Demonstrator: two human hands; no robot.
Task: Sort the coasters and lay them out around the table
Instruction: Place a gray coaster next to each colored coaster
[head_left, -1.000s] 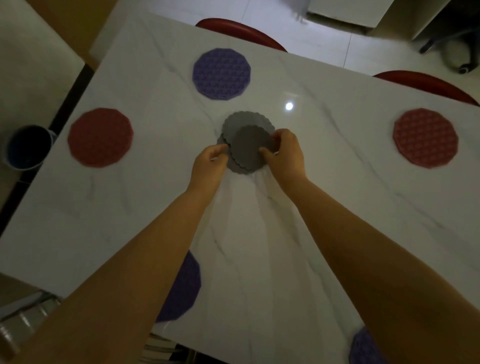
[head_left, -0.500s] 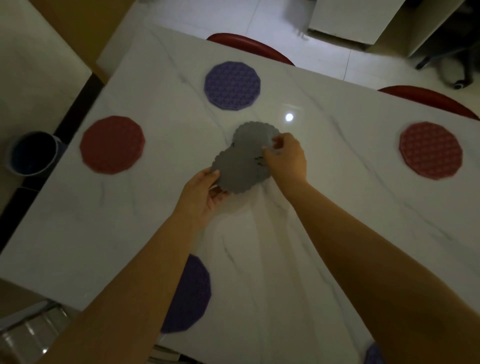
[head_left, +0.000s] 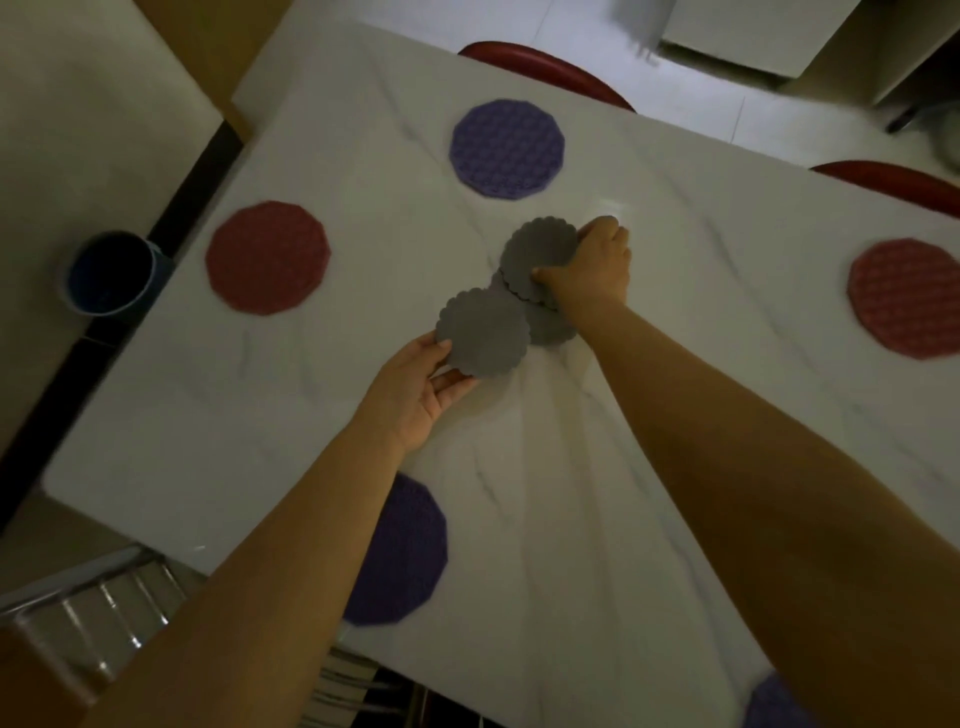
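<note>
My left hand (head_left: 415, 392) holds one grey scalloped coaster (head_left: 483, 332) by its near-left edge, just above the white marble table (head_left: 675, 441). My right hand (head_left: 592, 270) grips another grey scalloped coaster (head_left: 540, 249) at its right edge. A third grey coaster (head_left: 550, 327) lies flat underneath, partly hidden by my right wrist. Around the table lie a purple coaster (head_left: 506, 149) at the far side, a red coaster (head_left: 267, 258) at the left, a red coaster (head_left: 906, 299) at the right, and a purple coaster (head_left: 405, 551) near me, half covered by my left arm.
Two red chairs (head_left: 545, 67) (head_left: 893, 182) stand at the far side. A blue bucket (head_left: 111, 273) sits on the floor to the left. Another purple coaster (head_left: 774, 701) shows at the bottom right edge. A metal chair frame (head_left: 93, 608) is near the table's near-left corner.
The grey stack has been pulled apart: my left hand drew one coaster toward the near left, while my right hand took hold of another on the far side.
</note>
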